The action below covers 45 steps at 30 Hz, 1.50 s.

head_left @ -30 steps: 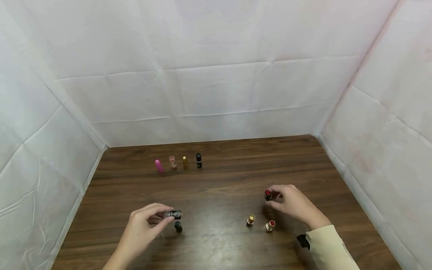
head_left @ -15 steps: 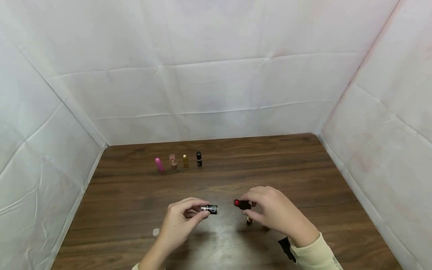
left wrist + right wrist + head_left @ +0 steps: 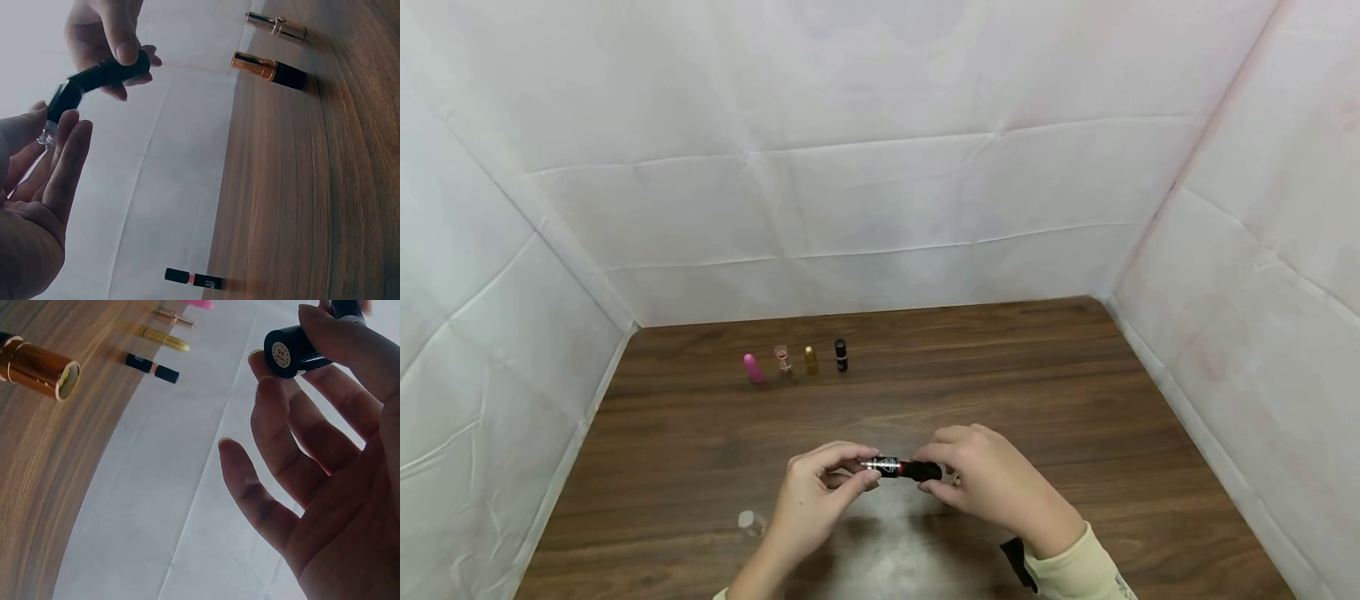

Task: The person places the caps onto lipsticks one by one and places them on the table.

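In the head view, my left hand point(image 3: 812, 504) pinches a black lipstick cap point(image 3: 886, 467) with a silver pattern and a clear end. My right hand point(image 3: 992, 483) grips a black lipstick tube point(image 3: 928, 471) by its base. The cap's mouth and the tube's red tip meet end to end over the table. The left wrist view shows the cap point(image 3: 64, 101) at a slight angle to the tube point(image 3: 112, 73). A round label marks the tube's base point(image 3: 282, 354) in the right wrist view. Uncapped, a gold-and-black lipstick point(image 3: 269, 69) stands close to the right hand.
Near the back of the wooden table point(image 3: 970, 358) stand a pink lipstick point(image 3: 753, 368), a rose-gold one point(image 3: 783, 359), a gold one point(image 3: 811, 360) and a black one point(image 3: 841, 356). A clear cap point(image 3: 747, 521) is left of the left forearm. Another gold lipstick point(image 3: 278, 27) stands uncapped.
My left hand has carried the cap rightward, and my right hand has brought the lipstick tube leftward, turning it sideways. The two pieces, apart before, now meet.
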### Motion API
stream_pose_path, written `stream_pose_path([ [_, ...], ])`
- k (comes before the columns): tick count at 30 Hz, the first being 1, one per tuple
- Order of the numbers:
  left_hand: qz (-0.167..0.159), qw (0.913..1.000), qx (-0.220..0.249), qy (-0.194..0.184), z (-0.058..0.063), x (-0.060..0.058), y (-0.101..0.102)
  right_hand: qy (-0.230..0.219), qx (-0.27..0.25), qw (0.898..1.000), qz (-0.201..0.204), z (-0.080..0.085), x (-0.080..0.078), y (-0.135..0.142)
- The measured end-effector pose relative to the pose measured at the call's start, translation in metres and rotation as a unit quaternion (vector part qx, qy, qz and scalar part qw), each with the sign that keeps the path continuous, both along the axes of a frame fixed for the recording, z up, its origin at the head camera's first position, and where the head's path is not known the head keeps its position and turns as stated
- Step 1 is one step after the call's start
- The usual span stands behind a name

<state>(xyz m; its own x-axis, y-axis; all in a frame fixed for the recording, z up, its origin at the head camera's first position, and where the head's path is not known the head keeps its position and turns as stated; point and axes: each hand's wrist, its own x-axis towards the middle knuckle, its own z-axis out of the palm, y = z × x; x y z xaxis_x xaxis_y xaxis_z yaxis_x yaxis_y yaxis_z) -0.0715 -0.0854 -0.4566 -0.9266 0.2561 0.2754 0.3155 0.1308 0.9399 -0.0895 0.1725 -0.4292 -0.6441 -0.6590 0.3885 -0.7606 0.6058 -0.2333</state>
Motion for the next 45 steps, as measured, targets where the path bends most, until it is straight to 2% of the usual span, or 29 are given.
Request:
stream_pose_path([
  [5, -0.004, 0.9998, -0.015, 0.011, -0.001, 0.002, 0.0, 0.03, 0.019, 0.999, -0.007, -0.002, 0.001, -0.005],
  [13, -0.003, 0.9998, -0.016, 0.013, -0.003, 0.001, 0.0, 0.034, 0.029, 0.999, -0.016, -0.002, 0.003, -0.007],
  [20, -0.009, 0.9998, -0.015, 0.011, -0.007, 0.001, 0.003, 0.052, 0.006, 0.999, -0.004, 0.0, 0.005, -0.01],
  [25, 0.0, 0.9999, -0.008, 0.009, -0.011, 0.003, 0.004, 0.016, -0.036, 0.999, 0.025, -0.001, 0.006, -0.013],
  [28, 0.006, 0.9998, -0.003, 0.02, -0.013, 0.004, 0.004, -0.003, -0.055, 0.998, 0.036, -0.001, 0.007, -0.014],
  [37, 0.015, 0.9968, 0.004, 0.079, -0.011, 0.004, 0.006, -0.033, -0.068, 0.996, 0.037, 0.005, 0.008, -0.016],
  [45, 0.007, 0.9967, 0.007, 0.08, -0.012, 0.008, 0.006, -0.042, -0.084, 0.995, 0.04, 0.0, 0.011, -0.015],
])
